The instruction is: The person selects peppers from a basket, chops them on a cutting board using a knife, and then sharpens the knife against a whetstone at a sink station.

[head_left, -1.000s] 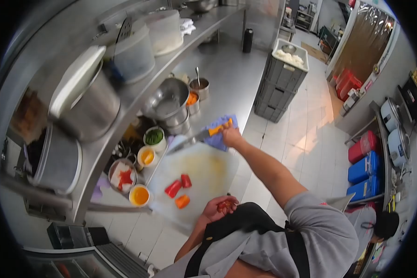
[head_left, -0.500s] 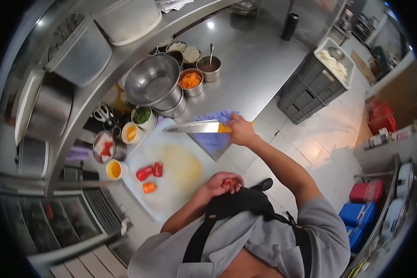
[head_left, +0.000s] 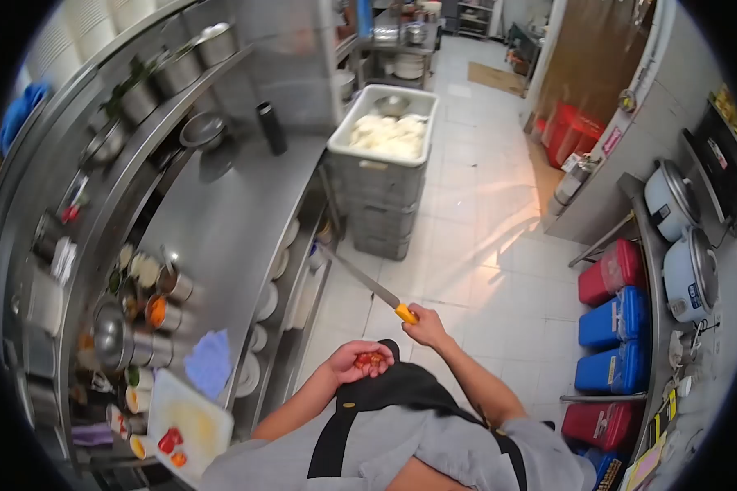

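Observation:
My right hand (head_left: 426, 326) grips the yellow handle of a long kitchen knife (head_left: 367, 282), its blade pointing up and left over the floor. Cupped palm-up near my apron, my left hand (head_left: 341, 365) holds small red pepper pieces (head_left: 371, 358); their exact shape is hard to make out. Off to the left lies the white cutting board (head_left: 209, 421), with red pepper chunks (head_left: 170, 440) and an orange piece (head_left: 178, 460) on it. A purple cloth (head_left: 209, 362) rests on the steel counter beside the board.
Metal pots of cut vegetables (head_left: 165, 313) and steel bowls (head_left: 113, 331) line the steel counter (head_left: 221, 221). Ahead, a white tub of pale food (head_left: 385, 135) sits on stacked grey crates (head_left: 382, 204). Blue bins (head_left: 612, 317) and rice cookers (head_left: 689, 274) stand right.
My body and view have turned right, away from the cutting board toward the aisle. The knife has swung from over the board and cloth to over the floor; both hands keep their hold.

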Demonstrator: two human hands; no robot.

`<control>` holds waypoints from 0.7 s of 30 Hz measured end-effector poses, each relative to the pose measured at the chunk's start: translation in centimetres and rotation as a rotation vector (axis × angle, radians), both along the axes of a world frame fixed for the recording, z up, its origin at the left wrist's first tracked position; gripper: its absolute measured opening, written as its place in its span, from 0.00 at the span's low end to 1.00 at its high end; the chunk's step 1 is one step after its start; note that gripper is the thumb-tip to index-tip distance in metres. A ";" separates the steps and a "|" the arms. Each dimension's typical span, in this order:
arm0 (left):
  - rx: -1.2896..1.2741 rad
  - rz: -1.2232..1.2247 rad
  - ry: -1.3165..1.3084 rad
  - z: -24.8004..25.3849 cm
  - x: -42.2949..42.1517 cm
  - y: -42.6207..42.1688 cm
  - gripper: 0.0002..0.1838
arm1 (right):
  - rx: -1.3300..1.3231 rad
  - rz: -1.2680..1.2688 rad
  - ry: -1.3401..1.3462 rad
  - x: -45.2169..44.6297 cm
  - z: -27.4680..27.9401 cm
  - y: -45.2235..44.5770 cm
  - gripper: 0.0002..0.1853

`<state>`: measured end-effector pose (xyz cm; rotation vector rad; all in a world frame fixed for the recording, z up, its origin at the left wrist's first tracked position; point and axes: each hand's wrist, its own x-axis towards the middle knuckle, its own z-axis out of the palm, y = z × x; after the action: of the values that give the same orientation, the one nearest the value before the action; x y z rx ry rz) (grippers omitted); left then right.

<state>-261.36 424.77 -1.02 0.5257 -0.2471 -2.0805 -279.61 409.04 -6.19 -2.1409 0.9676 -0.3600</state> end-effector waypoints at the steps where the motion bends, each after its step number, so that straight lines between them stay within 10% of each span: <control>1: 0.016 -0.058 -0.008 -0.3 -0.9 -2.7 0.19 | -0.005 -0.105 -0.012 -2.0 -0.3 -1.8 0.15; 11: 0.134 -0.241 0.081 -7.5 -7.1 -33.6 0.17 | 0.832 -0.790 -0.352 -17.2 -2.2 -31.5 0.08; 21: 0.022 -0.178 0.098 -4.1 -12.7 -67.2 0.16 | 0.634 -1.297 -0.198 -36.4 -7.4 -46.8 0.10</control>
<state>-274.02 357.57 -5.07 0.4260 -0.2201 -2.2779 -316.00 362.29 -13.63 -0.6829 1.9201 -0.7151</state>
